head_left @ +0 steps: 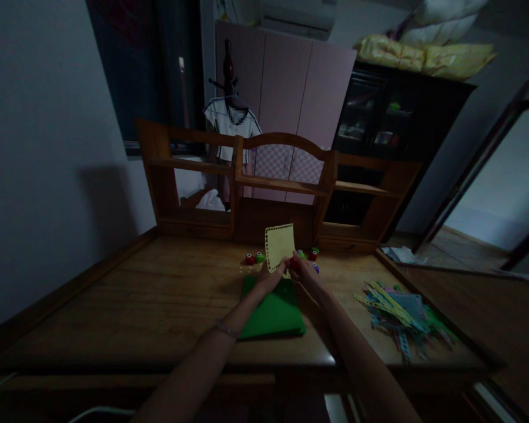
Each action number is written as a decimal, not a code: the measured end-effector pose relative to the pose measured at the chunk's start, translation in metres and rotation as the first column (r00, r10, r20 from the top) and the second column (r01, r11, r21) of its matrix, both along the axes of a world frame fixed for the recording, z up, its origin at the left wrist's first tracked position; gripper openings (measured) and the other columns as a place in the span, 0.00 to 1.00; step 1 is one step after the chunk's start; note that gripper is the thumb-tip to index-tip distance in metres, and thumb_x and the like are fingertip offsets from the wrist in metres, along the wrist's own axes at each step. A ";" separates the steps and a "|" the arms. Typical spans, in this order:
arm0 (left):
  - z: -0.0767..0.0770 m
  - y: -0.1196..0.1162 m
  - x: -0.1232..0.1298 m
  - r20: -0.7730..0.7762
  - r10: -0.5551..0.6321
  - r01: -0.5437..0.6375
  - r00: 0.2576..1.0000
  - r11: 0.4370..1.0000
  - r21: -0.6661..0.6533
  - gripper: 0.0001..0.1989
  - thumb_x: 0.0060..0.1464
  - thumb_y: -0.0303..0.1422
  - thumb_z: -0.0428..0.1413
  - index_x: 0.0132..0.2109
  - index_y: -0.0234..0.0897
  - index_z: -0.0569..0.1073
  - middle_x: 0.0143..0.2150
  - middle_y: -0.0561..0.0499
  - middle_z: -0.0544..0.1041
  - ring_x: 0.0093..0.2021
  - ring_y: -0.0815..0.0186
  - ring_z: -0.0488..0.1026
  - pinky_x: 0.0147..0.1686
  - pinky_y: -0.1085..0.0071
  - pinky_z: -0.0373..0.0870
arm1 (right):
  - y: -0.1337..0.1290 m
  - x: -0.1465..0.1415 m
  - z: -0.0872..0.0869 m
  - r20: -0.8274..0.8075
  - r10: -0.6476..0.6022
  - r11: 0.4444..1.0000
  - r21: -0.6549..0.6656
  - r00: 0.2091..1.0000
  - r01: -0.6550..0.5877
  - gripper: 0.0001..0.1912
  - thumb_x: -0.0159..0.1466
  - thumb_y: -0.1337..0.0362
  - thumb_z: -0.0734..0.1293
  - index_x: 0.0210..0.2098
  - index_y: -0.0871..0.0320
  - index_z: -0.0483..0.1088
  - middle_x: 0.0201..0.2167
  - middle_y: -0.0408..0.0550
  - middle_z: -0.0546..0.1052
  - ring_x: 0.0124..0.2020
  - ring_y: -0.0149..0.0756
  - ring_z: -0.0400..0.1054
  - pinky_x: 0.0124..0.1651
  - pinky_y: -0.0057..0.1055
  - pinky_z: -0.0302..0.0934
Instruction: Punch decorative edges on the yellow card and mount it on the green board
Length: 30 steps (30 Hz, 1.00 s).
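A yellow sheet of paper [281,247] stands tilted up in my left hand [270,277], whose fingers are closed on its lower edge. Small holes run along its top, left and lower edges. My right hand [305,271] is wrapped round a small red craft punch [294,264] at the sheet's lower right corner. Fingers partly hide the punch. Beneath both hands lies a green stack of sheets or folder [271,314]. Just beyond are a red punch [249,258], a green punch [260,257] and, to the right, a purple one [315,268].
Tiny yellow bits [245,270] are scattered left of the hands. A heap of coloured, punched paper strips [401,311] covers the table's right side. A wooden shelf unit [286,188] rises along the back of the wooden table [158,294]; a wall borders its left.
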<state>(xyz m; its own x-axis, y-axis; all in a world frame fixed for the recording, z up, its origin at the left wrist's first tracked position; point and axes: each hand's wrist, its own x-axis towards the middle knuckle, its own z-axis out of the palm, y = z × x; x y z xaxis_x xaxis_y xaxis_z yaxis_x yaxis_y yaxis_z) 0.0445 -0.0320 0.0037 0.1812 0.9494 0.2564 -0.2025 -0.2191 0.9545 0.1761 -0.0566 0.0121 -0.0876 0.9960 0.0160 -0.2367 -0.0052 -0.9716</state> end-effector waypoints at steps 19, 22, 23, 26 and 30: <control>-0.002 0.001 0.002 0.071 -0.054 0.052 0.996 0.998 0.037 0.24 0.51 0.39 0.58 0.55 0.36 0.70 0.54 0.43 0.73 0.53 0.59 0.71 0.58 0.59 0.62 | -0.002 -0.003 0.001 0.073 -0.148 0.977 0.169 0.986 0.134 0.27 0.53 0.39 0.65 0.17 0.56 0.60 0.13 0.41 0.59 0.14 0.25 0.47 0.17 0.28 0.37; -0.001 0.002 0.001 0.072 -0.076 0.072 0.995 0.996 0.053 0.24 0.52 0.40 0.58 0.55 0.35 0.70 0.54 0.43 0.73 0.53 0.59 0.71 0.57 0.60 0.63 | -0.003 -0.003 0.002 0.080 -0.141 0.976 0.179 0.987 0.125 0.27 0.54 0.39 0.65 0.17 0.56 0.61 0.13 0.40 0.58 0.14 0.25 0.47 0.17 0.28 0.38; -0.001 0.001 0.000 0.066 -0.081 0.077 0.995 0.995 0.059 0.24 0.52 0.40 0.57 0.55 0.35 0.70 0.54 0.43 0.73 0.52 0.59 0.71 0.57 0.61 0.63 | -0.003 -0.003 0.003 0.080 -0.142 0.975 0.182 0.987 0.126 0.27 0.54 0.39 0.64 0.17 0.56 0.61 0.13 0.40 0.59 0.14 0.25 0.48 0.17 0.28 0.39; -0.002 0.001 -0.001 0.029 -0.084 0.082 0.996 0.994 0.069 0.24 0.52 0.42 0.57 0.54 0.35 0.71 0.52 0.43 0.74 0.52 0.59 0.71 0.57 0.60 0.64 | -0.003 -0.005 0.004 0.077 -0.156 0.977 0.158 0.985 0.142 0.28 0.53 0.38 0.64 0.18 0.57 0.61 0.13 0.40 0.59 0.14 0.25 0.49 0.17 0.27 0.40; -0.001 -0.002 -0.002 0.027 -0.073 0.071 0.997 0.995 0.068 0.24 0.53 0.43 0.56 0.53 0.35 0.71 0.52 0.43 0.74 0.53 0.58 0.70 0.57 0.60 0.63 | -0.003 -0.008 0.006 0.072 -0.180 0.977 0.125 0.981 0.171 0.29 0.53 0.37 0.63 0.17 0.57 0.59 0.12 0.40 0.59 0.14 0.24 0.49 0.17 0.26 0.39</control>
